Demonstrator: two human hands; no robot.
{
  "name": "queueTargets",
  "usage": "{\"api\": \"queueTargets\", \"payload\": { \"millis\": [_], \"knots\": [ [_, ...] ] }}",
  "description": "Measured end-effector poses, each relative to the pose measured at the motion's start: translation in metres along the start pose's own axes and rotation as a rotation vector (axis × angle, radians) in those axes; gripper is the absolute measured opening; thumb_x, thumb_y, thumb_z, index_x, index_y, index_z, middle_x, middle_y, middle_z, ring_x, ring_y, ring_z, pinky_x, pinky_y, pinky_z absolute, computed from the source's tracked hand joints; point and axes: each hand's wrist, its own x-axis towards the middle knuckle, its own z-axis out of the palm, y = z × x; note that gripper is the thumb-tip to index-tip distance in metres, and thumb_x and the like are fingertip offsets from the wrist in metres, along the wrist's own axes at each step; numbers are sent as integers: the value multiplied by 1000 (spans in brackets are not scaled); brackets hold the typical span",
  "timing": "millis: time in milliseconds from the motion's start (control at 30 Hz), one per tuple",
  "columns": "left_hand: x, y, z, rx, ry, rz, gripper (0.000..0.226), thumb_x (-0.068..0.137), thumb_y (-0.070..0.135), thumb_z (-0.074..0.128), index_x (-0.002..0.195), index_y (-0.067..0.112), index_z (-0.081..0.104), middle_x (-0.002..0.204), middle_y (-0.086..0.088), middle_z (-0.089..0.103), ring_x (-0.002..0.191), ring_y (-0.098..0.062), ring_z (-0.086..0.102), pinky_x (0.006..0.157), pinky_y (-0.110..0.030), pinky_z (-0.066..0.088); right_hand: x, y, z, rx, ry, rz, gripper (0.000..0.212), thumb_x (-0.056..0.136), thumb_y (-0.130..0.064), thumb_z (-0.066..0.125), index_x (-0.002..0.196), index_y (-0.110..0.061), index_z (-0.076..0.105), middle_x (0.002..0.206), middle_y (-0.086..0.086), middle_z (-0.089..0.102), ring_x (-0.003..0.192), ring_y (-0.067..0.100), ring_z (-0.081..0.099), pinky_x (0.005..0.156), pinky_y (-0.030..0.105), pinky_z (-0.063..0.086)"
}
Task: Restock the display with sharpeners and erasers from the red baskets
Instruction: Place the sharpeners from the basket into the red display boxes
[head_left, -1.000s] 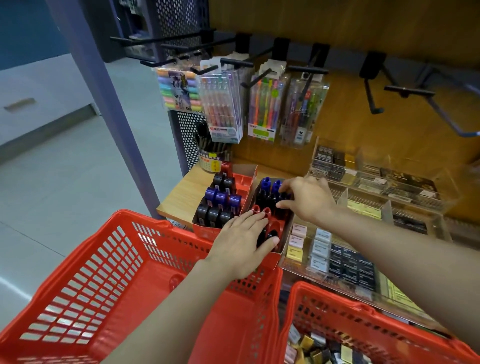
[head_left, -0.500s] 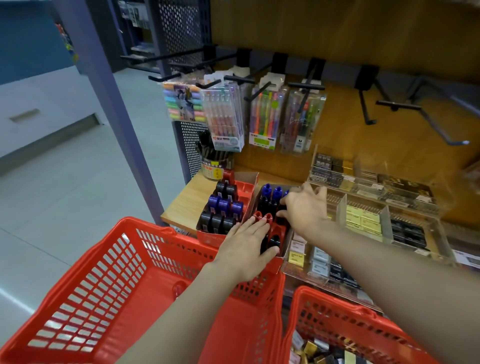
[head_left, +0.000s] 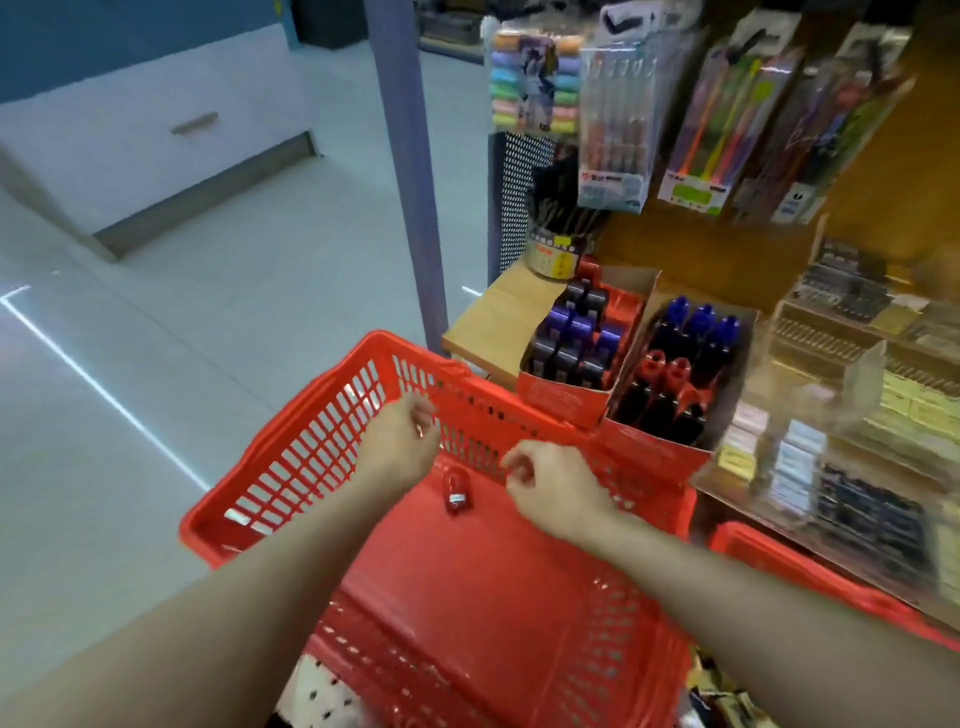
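A large red basket (head_left: 311, 441) stands below me, and one red sharpener (head_left: 456, 491) lies on its floor. My left hand (head_left: 400, 441) hovers over the basket just left of the sharpener, fingers loosely curled, nothing seen in it. My right hand (head_left: 553, 486) hovers just right of the sharpener, fingers also loosely curled and holding nothing. On the wooden shelf behind stand two red display cartons: one with dark and purple sharpeners (head_left: 569, 343), one with blue and red sharpeners (head_left: 675, 374). Boxed erasers (head_left: 789, 457) fill a clear tray to the right.
A second red basket (head_left: 779, 566) sits at the lower right under the clear tray. A pen cup (head_left: 556, 249) stands at the shelf's back corner, with pen packs (head_left: 613, 114) hanging above. A purple post (head_left: 410, 182) rises left of the shelf.
Both hands have pulled back from the right sharpener carton and come down over the left basket. My view has swung down and left.
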Motion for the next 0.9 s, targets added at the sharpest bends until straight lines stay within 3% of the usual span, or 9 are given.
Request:
{"api": "queueTargets", "payload": {
  "millis": [133, 233, 333, 400, 467, 567, 700, 800, 900],
  "knots": [
    [1, -82, 23, 258, -380, -46, 44, 85, 8, 63, 129, 11, 58, 130, -13, 60, 120, -26, 56, 100, -27, 41, 36, 23, 75, -33, -90, 189, 35, 90, -24, 64, 125, -19, 63, 122, 9, 65, 117, 24, 59, 101, 29, 42],
    [7, -120, 48, 380, -531, -33, 50, 91, 19, 60, 140, 21, 50, 143, -11, 47, 132, -25, 47, 108, -25, 32, 66, 33, 123, -91, -142, 117, 49, 93, -25, 62, 139, -32, 49, 135, 11, 45, 123, 28, 50, 107, 28, 36],
    [12, -150, 70, 524, -690, 14, 51, 96, 25, 52, 146, 21, 42, 154, -11, 35, 143, -24, 33, 114, -28, 27, 91, 43, 164, -242, -268, 98, 52, 97, -34, 55, 143, -49, 38, 146, 12, 26, 130, 34, 40, 111, 38, 36],
    [11, -164, 80, 663, -801, 45, 55, 97, 29, 49, 150, 23, 34, 161, -15, 20, 149, -28, 21, 118, -33, 23, 101, 51, 182, -336, -330, 127, 50, 97, -42, 52, 143, -52, 36, 154, 10, 15, 138, 34, 28, 111, 45, 34],
    [8, -173, 87, 773, -867, 44, 64, 97, 36, 49, 155, 25, 23, 163, -19, -1, 150, -36, 9, 120, -42, 18, 105, 60, 190, -386, -310, 124, 48, 96, -44, 54, 141, -48, 41, 152, 8, 18, 137, 32, 25, 109, 45, 35],
    [8, -172, 88, 771, -861, 20, 69, 94, 38, 52, 154, 23, 22, 163, -20, -1, 150, -37, 8, 119, -46, 22, 97, 73, 189, -330, -226, 97, 32, 96, -30, 55, 128, -26, 57, 139, 9, 34, 125, 31, 39, 106, 38, 39],
    [11, -135, 80, 424, -680, 49, 72, 92, 25, 62, 153, 15, 25, 152, -15, 36, 140, -28, 37, 110, -25, 29, 69, 72, 158, -45, -170, 148, 21, 90, -10, 62, 107, -23, 62, 114, 4, 56, 107, 26, 56, 91, 28, 41],
    [8, -83, 67, 288, -628, 351, 80, 84, 16, 73, 150, 9, 29, 145, -13, 40, 134, -25, 41, 111, -26, 30, 48, 54, 111, 205, -74, 244, 43, 82, -17, 75, 106, -26, 40, 96, -3, 65, 88, 19, 61, 71, 24, 37],
    [-2, -25, 50, 224, -623, 568, 69, 86, 18, 74, 143, 4, 39, 137, -14, 47, 127, -24, 47, 108, -31, 35, 21, 37, 47, 312, 2, 248, 46, 75, -27, 82, 103, -27, 46, 90, -9, 65, 85, 12, 61, 69, 18, 42]
  ]
}}
